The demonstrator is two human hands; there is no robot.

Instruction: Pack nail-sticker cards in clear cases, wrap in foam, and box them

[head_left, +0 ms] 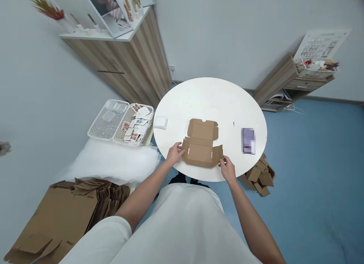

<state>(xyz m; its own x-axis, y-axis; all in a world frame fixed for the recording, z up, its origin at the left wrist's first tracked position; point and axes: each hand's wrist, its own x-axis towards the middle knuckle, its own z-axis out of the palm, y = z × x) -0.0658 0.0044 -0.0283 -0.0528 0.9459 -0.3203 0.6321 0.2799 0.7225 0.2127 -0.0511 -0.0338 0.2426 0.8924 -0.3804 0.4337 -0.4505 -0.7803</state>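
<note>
A brown cardboard mailer box (200,152), unfolded, lies on the round white table (207,99). Its lid panel spreads toward the far side, and its side flaps stand partly raised. My left hand (175,154) grips the left side flap between thumb and fingers. At the near right corner, my right hand (228,168) pinches the edge of the right flap, some fingertips hidden beneath the cardboard. Left of the box sits a small white square item (160,122) at the table edge. A purple packet (248,141), blurred out, rests on the right side.
Two white baskets, one with clear plastic cases (110,118) and one with small printed packets (139,124), stand left of the table. Below them are translucent sheets (113,160) and stacked flat cardboard (62,211). Folded boxes (260,175) lie under the table's right edge. A wooden cabinet (136,63) stands behind.
</note>
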